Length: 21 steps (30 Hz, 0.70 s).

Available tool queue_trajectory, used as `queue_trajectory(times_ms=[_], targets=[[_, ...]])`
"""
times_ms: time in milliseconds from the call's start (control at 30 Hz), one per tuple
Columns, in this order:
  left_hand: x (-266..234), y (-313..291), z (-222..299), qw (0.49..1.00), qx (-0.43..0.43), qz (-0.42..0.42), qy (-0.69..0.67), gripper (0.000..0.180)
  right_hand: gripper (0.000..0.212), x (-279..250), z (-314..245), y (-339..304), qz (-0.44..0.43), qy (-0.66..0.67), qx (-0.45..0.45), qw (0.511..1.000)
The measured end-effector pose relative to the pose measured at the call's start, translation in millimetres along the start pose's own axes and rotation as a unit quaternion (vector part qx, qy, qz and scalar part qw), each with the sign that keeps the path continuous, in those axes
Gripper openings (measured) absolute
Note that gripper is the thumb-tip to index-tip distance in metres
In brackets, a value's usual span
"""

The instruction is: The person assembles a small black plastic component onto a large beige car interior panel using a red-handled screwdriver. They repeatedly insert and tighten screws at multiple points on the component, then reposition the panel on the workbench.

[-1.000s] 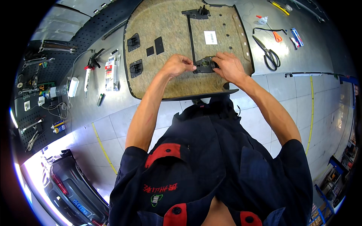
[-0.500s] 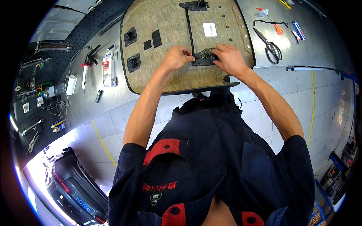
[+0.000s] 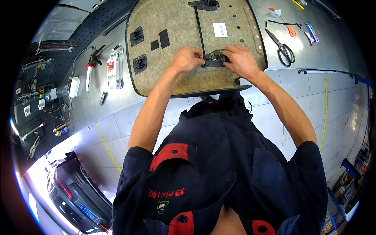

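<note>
A large panel with a tan fibrous back and black edging lies on the metal bench. Near its front edge is a black latch plate with a round metal-rimmed middle, and a thin black rod runs from it to a similar black plate at the far edge. The fingertips of my left hand are pinched together at the latch plate's left end; what they hold is too small to tell. My right hand is closed over the plate's right end, its thumb and fingers gripping there.
On the bench right of the panel lie black-handled scissors, orange-handled scissors and a small white bottle. To the left are a caulking gun, a packaged item and a white roll. A parked car stands lower left.
The panel and bench sit slightly further right in the picture. Both hands stay at the latch plate, with only small finger shifts.
</note>
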State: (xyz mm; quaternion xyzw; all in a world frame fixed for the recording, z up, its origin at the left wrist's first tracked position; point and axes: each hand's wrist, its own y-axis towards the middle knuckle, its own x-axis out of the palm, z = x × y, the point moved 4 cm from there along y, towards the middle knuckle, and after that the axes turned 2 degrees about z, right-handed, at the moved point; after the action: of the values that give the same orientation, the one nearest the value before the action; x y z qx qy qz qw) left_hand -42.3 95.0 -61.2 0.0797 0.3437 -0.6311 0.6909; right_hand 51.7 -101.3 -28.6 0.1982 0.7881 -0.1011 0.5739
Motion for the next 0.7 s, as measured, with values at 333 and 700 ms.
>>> queue_trajectory(times_ms=[333, 700], targets=[[-3, -2, 14, 0.997, 0.007, 0.021, 0.071, 0.019, 0.037, 0, 1, 0, -0.001, -0.007, -0.007, 1.0], [-1, -7, 22, 0.996, 0.025, 0.026, 0.087, 0.02, 0.028, -1, 1, 0, -0.005, -0.004, 0.0, 1.0]])
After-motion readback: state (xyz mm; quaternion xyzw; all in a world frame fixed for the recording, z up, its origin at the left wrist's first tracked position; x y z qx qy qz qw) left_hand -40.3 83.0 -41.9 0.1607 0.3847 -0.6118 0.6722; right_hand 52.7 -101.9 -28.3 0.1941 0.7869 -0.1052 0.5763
